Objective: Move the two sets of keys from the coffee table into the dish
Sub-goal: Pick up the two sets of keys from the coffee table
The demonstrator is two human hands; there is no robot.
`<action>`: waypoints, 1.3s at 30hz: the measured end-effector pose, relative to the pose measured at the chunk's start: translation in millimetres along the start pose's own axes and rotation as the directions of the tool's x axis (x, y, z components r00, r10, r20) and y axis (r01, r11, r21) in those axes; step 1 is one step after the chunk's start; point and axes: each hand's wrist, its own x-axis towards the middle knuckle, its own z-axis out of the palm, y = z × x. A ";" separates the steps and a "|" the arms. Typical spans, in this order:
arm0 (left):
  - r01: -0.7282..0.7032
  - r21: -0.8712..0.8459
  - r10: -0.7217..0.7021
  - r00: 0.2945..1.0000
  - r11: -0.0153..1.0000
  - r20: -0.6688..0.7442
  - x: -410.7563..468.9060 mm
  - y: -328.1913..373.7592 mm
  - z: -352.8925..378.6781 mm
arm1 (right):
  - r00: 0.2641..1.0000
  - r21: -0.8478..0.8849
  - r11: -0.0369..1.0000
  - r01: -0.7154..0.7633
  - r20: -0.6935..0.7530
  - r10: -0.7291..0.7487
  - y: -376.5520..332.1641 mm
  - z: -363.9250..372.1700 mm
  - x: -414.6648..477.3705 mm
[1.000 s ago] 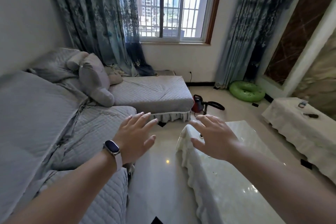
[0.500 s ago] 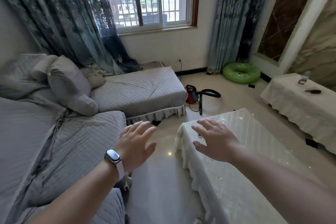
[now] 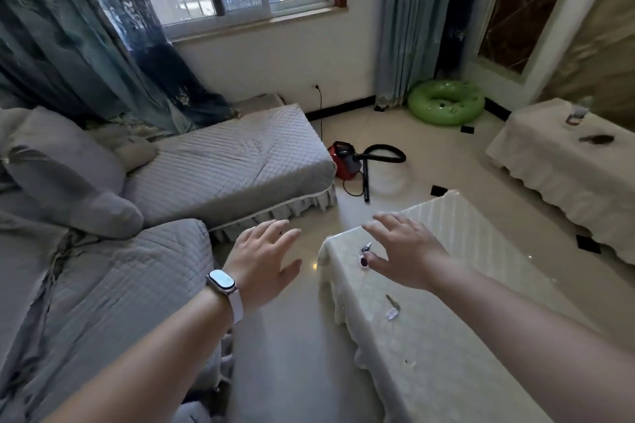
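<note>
A grey quilted sofa (image 3: 103, 285) fills the left of the room, and beside it the left hand (image 3: 263, 263), a pale watch (image 3: 221, 280) on its wrist, hangs over the bare floor with fingers spread and nothing in its grasp. To its right stands the coffee table (image 3: 446, 354) under a cream cloth, where the task's two sets of keys lie untouched: the far set of keys (image 3: 364, 256), with a dark red fob, sits near the table's far left corner, and the near set of keys (image 3: 392, 307), a single key on a pale tag, lies closer to the person and well apart from the first. The right hand (image 3: 409, 251) hovers palm down just beside the far set, fingers splayed wide and empty, its thumb almost over the fob. No dish can be seen anywhere in view, so its place cannot be told. The step in hand looks to be the first pickup, and it would go best if the right hand lowered straight onto the fob, pinched it between thumb and forefinger, and lifted so the ring and key hang free rather than dragging the loose cloth. Scooping flat keys off fabric risks bunching the cover; a pinch at the thicker fob seems surer. The left hand, idle, could take the nearer set.
</note>
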 end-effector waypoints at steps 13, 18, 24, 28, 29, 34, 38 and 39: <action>-0.259 -0.164 0.282 0.949 0.952 0.140 174.2 -36.9 86.2 | 0.934 -0.016 0.944 -0.329 0.140 0.328 59.5 42.5 82.4; -0.397 -0.218 0.439 0.875 0.892 0.204 247.6 -68.2 131.6 | 0.848 -0.032 0.873 -0.487 0.221 0.481 63.0 64.2 127.4; -0.459 -0.273 0.528 0.796 0.845 0.296 309.2 -84.8 192.2 | 0.735 -0.006 0.770 -0.638 0.292 0.612 70.7 100.2 160.0; -0.453 -0.300 0.540 0.756 0.840 0.371 323.6 -77.4 237.0 | 0.677 0.006 0.720 -0.694 0.347 0.649 81.9 136.3 158.9; -0.448 -0.304 0.539 0.747 0.840 0.388 326.1 -74.7 248.6 | 0.661 0.010 0.706 -0.708 0.358 0.659 85.7 147.4 157.3; -0.443 -0.292 0.530 0.692 0.848 0.491 330.8 -58.7 315.7 | 0.604 0.039 0.652 -0.757 0.423 0.676 101.1 216.6 142.2; -0.408 -0.282 0.494 0.667 0.868 0.558 330.3 -40.3 377.1 | 0.592 0.071 0.646 -0.760 0.486 0.643 115.6 284.6 124.5; -0.396 -0.283 0.485 0.662 0.874 0.571 329.4 -35.6 393.6 | 0.590 0.074 0.649 -0.757 0.504 0.631 120.4 302.8 120.1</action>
